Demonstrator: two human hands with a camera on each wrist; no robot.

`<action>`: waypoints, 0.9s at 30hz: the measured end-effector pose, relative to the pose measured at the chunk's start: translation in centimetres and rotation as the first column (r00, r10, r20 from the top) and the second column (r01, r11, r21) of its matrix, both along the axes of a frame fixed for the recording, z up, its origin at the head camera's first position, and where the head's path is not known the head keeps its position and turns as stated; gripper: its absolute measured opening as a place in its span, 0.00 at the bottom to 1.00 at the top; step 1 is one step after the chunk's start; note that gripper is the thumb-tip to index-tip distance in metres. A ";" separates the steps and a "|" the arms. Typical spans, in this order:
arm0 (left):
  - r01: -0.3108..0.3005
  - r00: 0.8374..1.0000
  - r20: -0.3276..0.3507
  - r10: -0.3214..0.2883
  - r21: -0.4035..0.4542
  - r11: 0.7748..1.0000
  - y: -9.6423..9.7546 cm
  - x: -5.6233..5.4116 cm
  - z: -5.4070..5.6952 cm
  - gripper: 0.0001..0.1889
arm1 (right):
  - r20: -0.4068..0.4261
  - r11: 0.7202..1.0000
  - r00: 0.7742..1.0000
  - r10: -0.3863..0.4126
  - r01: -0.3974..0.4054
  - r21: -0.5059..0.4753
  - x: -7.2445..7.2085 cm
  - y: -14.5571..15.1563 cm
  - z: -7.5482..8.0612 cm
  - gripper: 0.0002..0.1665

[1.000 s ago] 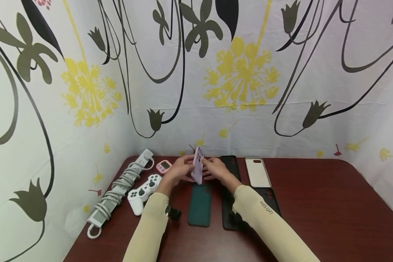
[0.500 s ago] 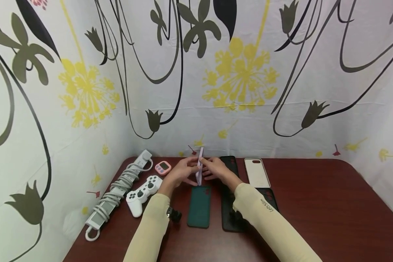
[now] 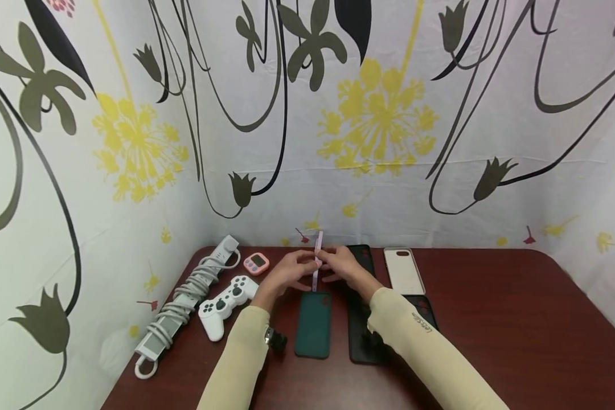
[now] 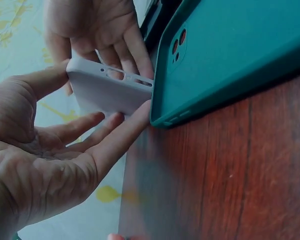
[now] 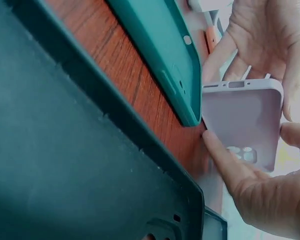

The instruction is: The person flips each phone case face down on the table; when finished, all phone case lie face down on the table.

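Note:
A lilac phone case (image 3: 319, 242) stands on edge at the back of the table, seen almost side-on in the head view. My left hand (image 3: 288, 271) grips it from the left, with the thumb at one corner in the left wrist view. From the other side my right hand (image 3: 342, 265) holds it between thumb and fingers. The right wrist view shows the hollow inside of the lilac case (image 5: 244, 114) and its camera cutouts; nothing sits in it. Just in front lies a green phone case (image 3: 313, 327), its inside facing up in the left wrist view.
Right of the green case lies a long black case (image 3: 361, 336), partly under my right forearm. A white phone case (image 3: 404, 273) and another black case (image 3: 421, 307) lie beyond. Leftward are a white game controller (image 3: 225, 304), a pink handheld gadget (image 3: 257, 263) and a cord-wrapped power strip (image 3: 176, 313).
The lilac case has turned from showing its back with the camera cutouts to nearly edge-on. It has shifted slightly right, with both hands still on it.

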State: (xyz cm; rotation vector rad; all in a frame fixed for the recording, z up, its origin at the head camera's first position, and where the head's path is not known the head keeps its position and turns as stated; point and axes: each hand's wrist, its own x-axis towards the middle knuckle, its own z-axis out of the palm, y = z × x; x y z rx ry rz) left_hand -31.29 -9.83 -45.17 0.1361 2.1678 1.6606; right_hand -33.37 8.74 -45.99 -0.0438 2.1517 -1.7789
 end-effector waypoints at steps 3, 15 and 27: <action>0.002 1.000 0.000 -0.002 -0.002 1.000 -0.1 -0.2 0.1 0.32 | 0.021 0.993 0.999 -0.024 0.026 -0.115 -0.2 -0.1 0.1 0.35; 0.049 0.999 0.008 -0.048 -0.041 0.998 0.2 -0.5 0.1 0.36 | 0.069 0.969 0.990 -0.119 0.131 -0.211 0.1 -0.1 0.6 0.31; 0.118 0.993 0.034 -0.117 -0.028 0.993 -0.1 -0.6 -0.8 0.35 | 0.081 0.960 0.988 -0.134 0.150 -0.238 0.3 0.4 0.8 0.31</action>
